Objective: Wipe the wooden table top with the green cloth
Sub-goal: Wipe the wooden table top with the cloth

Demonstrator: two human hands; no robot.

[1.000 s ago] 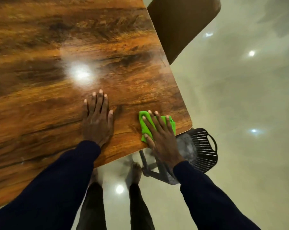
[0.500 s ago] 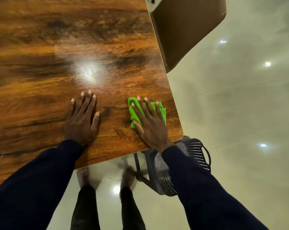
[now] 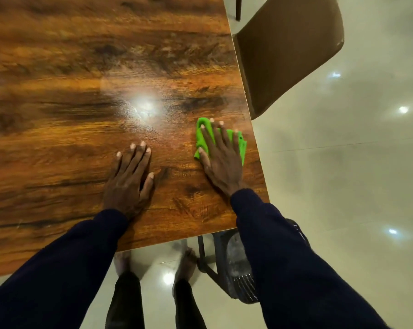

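The right hand (image 3: 220, 160) lies flat with fingers spread on the green cloth (image 3: 201, 136), pushing it down so it rubs the table (image 3: 82, 67) near the right edge. The left hand (image 3: 129, 179) rests flat and empty, likely for balance.

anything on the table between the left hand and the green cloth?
No. In the head view only bare wooden table top lies between the left hand and the green cloth, which is flat under the right hand.
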